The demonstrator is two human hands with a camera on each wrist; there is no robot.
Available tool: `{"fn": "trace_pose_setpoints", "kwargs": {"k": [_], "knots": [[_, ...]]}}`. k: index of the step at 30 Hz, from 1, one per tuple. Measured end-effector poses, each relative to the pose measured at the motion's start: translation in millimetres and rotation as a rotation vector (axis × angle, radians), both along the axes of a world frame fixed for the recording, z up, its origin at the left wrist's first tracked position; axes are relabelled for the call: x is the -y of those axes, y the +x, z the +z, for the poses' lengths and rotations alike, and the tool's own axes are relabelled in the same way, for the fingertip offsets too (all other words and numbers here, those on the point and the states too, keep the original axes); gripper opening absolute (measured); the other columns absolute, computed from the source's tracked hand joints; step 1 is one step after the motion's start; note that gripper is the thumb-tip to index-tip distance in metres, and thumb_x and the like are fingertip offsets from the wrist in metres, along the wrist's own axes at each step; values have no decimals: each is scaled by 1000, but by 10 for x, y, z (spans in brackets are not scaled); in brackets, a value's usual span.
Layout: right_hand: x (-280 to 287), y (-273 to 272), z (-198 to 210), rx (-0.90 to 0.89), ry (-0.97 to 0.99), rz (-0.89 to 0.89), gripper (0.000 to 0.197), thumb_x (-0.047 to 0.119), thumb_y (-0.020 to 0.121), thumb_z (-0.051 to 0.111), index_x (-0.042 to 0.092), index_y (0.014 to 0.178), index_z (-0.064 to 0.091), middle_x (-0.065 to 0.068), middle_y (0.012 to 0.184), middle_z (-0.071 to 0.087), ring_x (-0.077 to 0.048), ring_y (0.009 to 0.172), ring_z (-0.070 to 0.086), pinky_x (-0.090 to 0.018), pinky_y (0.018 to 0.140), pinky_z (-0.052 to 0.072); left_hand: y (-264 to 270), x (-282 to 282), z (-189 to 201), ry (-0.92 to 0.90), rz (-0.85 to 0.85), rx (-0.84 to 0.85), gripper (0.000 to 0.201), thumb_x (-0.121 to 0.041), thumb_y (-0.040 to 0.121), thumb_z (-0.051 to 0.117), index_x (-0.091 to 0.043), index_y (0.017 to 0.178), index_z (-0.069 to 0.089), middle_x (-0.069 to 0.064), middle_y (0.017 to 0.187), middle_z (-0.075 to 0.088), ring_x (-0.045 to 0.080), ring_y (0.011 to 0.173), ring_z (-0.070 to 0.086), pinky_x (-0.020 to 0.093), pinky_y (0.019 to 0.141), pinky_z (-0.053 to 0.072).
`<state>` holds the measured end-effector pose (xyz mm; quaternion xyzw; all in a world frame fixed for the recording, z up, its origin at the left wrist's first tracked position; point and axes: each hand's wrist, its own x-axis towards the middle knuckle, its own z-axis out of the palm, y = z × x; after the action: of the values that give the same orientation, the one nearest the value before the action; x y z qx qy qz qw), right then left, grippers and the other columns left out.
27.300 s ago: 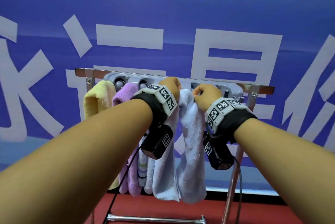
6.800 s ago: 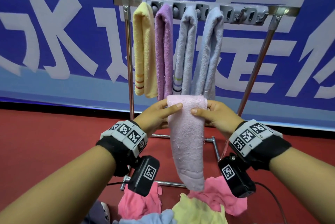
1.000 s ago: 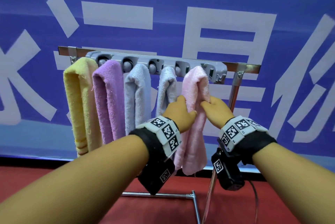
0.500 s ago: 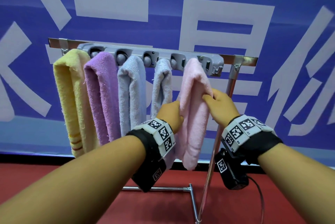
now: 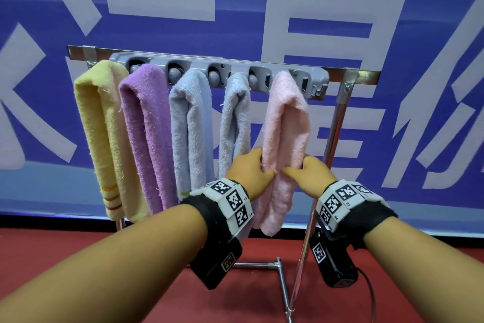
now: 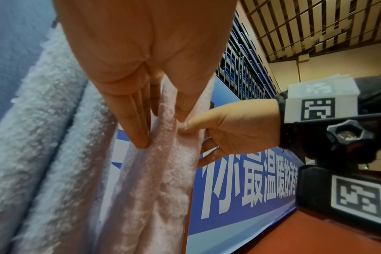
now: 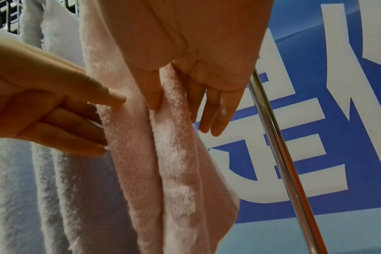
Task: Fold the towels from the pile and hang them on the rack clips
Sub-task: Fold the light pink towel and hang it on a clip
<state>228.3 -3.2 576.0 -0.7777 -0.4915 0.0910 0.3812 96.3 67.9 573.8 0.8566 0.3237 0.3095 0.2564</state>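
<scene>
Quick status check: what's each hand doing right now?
Left hand: pinching the pink towel between thumb and fingers.
Right hand: pinching the same pink towel, thumb in front, fingers behind.

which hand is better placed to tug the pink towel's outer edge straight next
Right. The right hand already pinches the pink towel on its outer side, nearest the rack post. The left hand holds the inner side, beside the light blue towel.
</scene>
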Motion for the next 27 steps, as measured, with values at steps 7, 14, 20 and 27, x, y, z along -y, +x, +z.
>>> {"fn": "trace_pose_setpoints", "kwargs": {"k": [7,14,20,27], "knots": [[-46,55,-90,107,-120,-55,21,18,95,47,3,97,62,-17,91,66,-33,87,60,-27,69,40,8,-52,-38,14,24,-43,8,-12,90,48,-13,83,45,16,92,61,30,88,55,25,69,33],[-7,-33,-71,119,-189,-97,25,20,96,46,3,109,59,-14,90,61,-28,82,54,-26,68,37,-76,-8,-10,-79,38,8,12,-19,89,54,-8,89,57,12,91,64,23,80,55,24,68,37],[165,-221,-35,40,-280,-85,19,34,91,52,16,95,57,-1,75,57,-26,79,54,-28,69,39,-245,54,92,-345,24,124,11,-28,77,60,-20,72,53,14,89,70,32,88,68,47,82,55],[375,-563,-92,-114,-362,-74,31,30,89,54,9,72,67,-11,80,72,-18,55,59,-22,53,41,-689,229,51,-447,-18,126,19,-9,85,50,-13,67,52,8,67,63,23,63,58,37,67,52]]}}
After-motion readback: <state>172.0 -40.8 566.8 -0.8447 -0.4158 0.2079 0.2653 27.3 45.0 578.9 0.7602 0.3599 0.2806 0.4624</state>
